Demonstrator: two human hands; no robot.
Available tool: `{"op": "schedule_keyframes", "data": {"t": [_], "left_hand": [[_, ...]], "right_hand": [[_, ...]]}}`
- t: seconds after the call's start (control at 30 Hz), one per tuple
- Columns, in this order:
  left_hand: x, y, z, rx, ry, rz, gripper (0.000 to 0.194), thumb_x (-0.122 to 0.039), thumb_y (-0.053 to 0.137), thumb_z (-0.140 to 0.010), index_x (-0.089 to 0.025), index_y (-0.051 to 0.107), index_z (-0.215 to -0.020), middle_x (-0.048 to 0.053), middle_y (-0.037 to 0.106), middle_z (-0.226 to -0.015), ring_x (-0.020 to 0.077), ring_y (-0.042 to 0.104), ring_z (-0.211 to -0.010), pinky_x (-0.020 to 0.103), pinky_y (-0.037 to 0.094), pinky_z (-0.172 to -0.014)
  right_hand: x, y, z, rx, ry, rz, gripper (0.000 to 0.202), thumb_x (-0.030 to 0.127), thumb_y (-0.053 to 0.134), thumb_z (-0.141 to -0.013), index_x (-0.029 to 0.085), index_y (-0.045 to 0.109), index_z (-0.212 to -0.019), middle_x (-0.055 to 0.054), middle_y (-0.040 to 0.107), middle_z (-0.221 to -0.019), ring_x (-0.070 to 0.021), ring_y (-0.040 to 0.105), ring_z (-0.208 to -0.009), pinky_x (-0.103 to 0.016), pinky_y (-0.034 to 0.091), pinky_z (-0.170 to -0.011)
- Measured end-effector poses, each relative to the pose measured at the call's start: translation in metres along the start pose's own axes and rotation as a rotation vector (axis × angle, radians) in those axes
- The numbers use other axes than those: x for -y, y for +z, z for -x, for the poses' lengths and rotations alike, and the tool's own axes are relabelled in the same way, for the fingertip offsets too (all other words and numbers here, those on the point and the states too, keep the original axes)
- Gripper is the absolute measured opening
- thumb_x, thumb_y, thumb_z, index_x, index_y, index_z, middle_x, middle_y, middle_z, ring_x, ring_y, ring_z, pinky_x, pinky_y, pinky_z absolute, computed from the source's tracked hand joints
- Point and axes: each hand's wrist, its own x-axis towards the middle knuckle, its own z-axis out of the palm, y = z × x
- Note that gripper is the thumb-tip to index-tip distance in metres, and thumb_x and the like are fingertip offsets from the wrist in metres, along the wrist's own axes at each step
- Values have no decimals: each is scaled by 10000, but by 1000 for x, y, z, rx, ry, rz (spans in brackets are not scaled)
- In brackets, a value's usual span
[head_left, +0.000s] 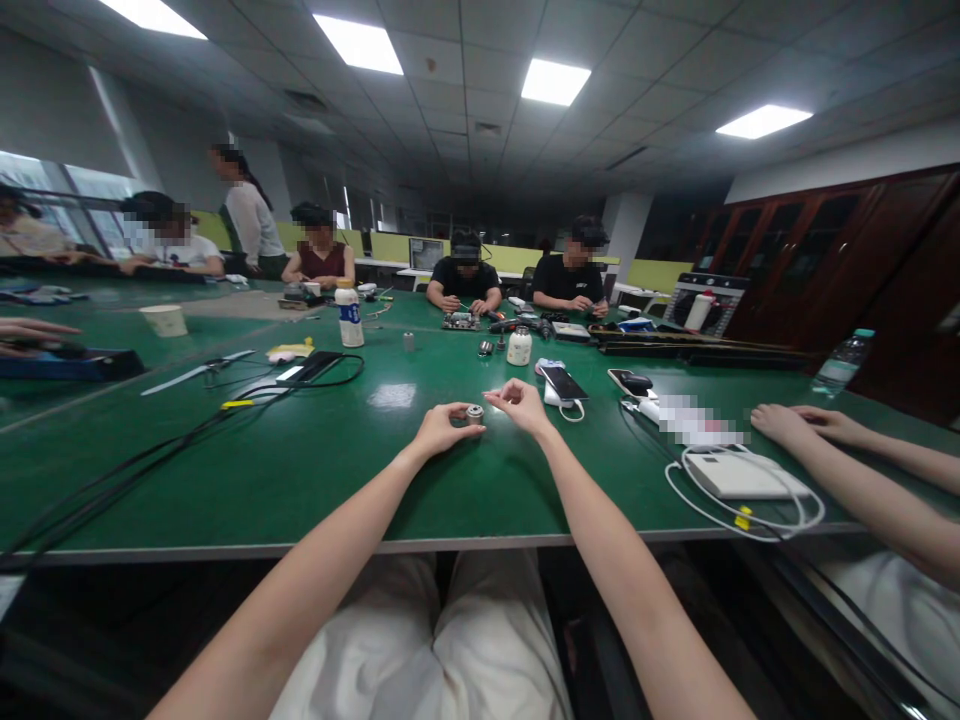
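Gripping a small, silver-grey metal cylinder (475,415) between thumb and fingers, the left hand (441,430) rests at the glossy green tabletop (465,505). Just beside the cylinder, the right hand (523,408) has thumb and fingertips pressed together; whether they pinch anything, I cannot tell.

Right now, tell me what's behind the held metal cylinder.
Behind the metal cylinder: green tabletop, then, farther back, small shiny parts. Whatever its body and the left hand cover cannot be seen.
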Motion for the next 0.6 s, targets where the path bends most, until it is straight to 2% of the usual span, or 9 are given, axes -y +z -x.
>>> {"op": "schedule_keyframes", "data": {"t": [0.17,0.3,0.43,0.53,0.6], "left_hand": [[0,0,0,16,10,-3,582,-484,782,-626,-202,704,-1129,64,771,-971,288,708,-963,348,547,-856],[0,2,0,-2,-13,-15,569,-466,796,-612,-189,713,-1101,83,766,-990,299,698,-987,362,537,-870],[-1,3,1,-7,-20,-5,535,-450,797,-616,-207,716,-1086,70,767,-981,291,701,-974,365,528,-880],[-3,2,1,-13,-25,12,562,-444,812,-599,-209,708,-1099,71,770,-962,290,705,-961,375,524,-888],[-4,0,-1,-17,-28,31,621,-464,808,-604,-204,682,-1152,74,773,-949,284,710,-948,373,529,-881]], "right_hand": [[7,21,1,-7,-51,43,365,449,774,-641,213,500,-598,-70,736,-729,-261,722,-807,-295,493,-624],[7,23,3,-49,-69,74,327,414,720,-696,214,483,-591,-70,743,-772,-232,710,-812,-273,469,-620],[5,24,3,-68,-57,127,317,419,733,-671,208,509,-597,-32,719,-708,-189,675,-699,-253,438,-594],[1,23,2,-164,-16,177,313,429,752,-646,207,532,-661,19,639,-594,-158,607,-589,-244,406,-566],[-2,19,0,-254,31,201,285,447,694,-710,208,547,-762,56,555,-519,-149,563,-532,-244,390,-552]]}}
